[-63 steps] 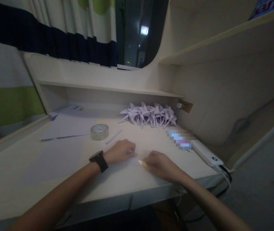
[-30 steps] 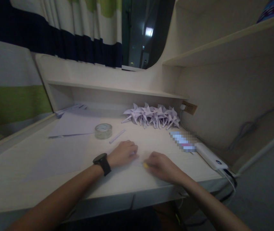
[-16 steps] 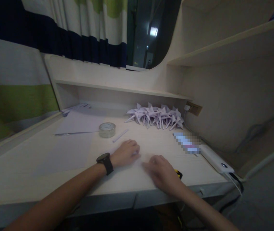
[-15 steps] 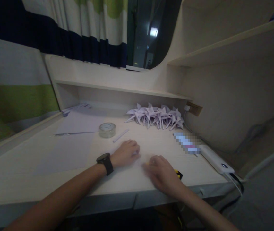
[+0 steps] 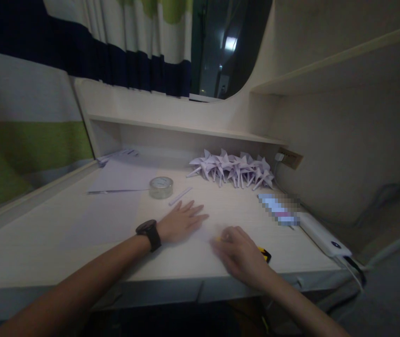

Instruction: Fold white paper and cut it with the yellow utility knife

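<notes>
My left hand (image 5: 182,222), below a black wristwatch, lies flat on the desk with its fingers spread and nothing in them. Just right of it, my right hand (image 5: 238,252) is closed around what looks like a yellow-and-black utility knife (image 5: 265,254). Its end shows past the palm and a bit of yellow at the blurred fingertips; the rest is hidden. A faint pale patch, perhaps paper, lies between the hands. Beyond the left fingers rests a thin white paper stick (image 5: 181,196), beside a roll of clear tape (image 5: 161,188).
Several white paper pinwheels (image 5: 233,168) are heaped at the back. White paper sheets (image 5: 122,173) lie at the left. To the right are a phone (image 5: 277,209), blurred out, and a white power strip (image 5: 322,235) with cables. A shelf (image 5: 186,130) runs along the back.
My left hand has unfolded from a loose curl to spread flat on the desk. The right hand keeps its grip in nearly the same place. The whole view has shifted slightly.
</notes>
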Motion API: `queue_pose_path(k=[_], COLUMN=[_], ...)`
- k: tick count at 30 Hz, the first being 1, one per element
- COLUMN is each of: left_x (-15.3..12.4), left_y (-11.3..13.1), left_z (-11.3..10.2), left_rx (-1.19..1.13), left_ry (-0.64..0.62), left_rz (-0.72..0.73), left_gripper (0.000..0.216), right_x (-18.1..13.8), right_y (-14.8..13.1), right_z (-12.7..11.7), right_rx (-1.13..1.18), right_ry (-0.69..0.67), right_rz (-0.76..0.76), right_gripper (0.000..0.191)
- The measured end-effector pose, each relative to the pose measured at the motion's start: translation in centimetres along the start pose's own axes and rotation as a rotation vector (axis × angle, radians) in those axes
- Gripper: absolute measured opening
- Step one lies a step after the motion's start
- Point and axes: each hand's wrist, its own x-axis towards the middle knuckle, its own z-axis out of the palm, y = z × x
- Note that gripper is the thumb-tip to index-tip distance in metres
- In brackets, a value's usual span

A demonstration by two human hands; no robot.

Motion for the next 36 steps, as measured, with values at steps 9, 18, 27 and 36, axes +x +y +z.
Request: queue_pose_path(k=[9,18,27,36], left_x=[-0.1,-0.3,-0.3,-1.1], left_y=[0.2,0.4,0.5,1.0], left_z=[0.0,-0.4,-0.3,-4.2], left_rx=[0.038,0.028,-0.029,-0.122], left_ry=[0.009,0.004,0.001,0.116], left_rz=[0.013,0.028,0.014,0.052], left_gripper=[0.046,0.046,0.045,0.069], right_x=[0.1,0.4,0.3,0.7], right_y=[0.5,1.8,3.1,3.4], right_z=[0.3,0.6,-0.9,-2.1], right_rx=[0.115,0.149,0.299,0.37], right_ry=[0.013,0.001,-0.085,-0.197], right_rz=[0.074,0.002,-0.078,-0.059], right_gripper=[0.016,0.019,0.021,0.02])
